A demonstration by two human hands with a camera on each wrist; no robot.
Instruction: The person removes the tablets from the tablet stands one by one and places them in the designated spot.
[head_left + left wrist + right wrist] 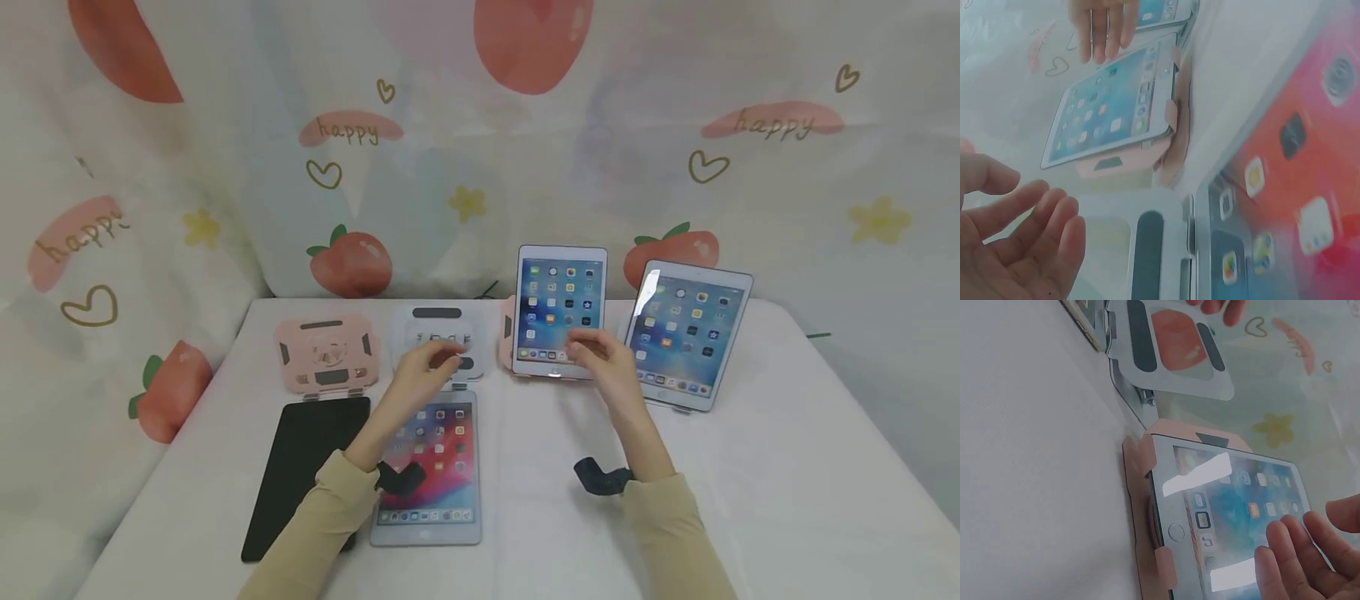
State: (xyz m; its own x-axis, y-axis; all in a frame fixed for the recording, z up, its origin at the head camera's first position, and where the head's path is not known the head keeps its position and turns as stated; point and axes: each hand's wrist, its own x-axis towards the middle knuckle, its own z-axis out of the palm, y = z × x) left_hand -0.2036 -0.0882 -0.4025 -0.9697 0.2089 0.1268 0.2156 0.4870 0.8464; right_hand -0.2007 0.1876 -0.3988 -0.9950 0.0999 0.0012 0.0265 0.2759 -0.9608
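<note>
My left hand (423, 375) hovers in front of an upright white tablet stand (437, 327), its fingers loosely bent and holding nothing. Below it, a white tablet (453, 492) with a lit red-and-blue screen lies flat, partly covered by the left forearm. My right hand (617, 379) is raised before a white tablet (558, 308) that leans on a pink stand (507, 333). In the right wrist view the fingers (1291, 550) are relaxed in front of that tablet's screen; whether they touch it I cannot tell.
Another white tablet (690, 329) leans on a stand at the right. Toward the left stands an upright pink stand (326, 354), with a dark-screened tablet (300, 475) lying before it. A white cloth (540, 517) covers the table, and a printed curtain (525, 167) hangs behind.
</note>
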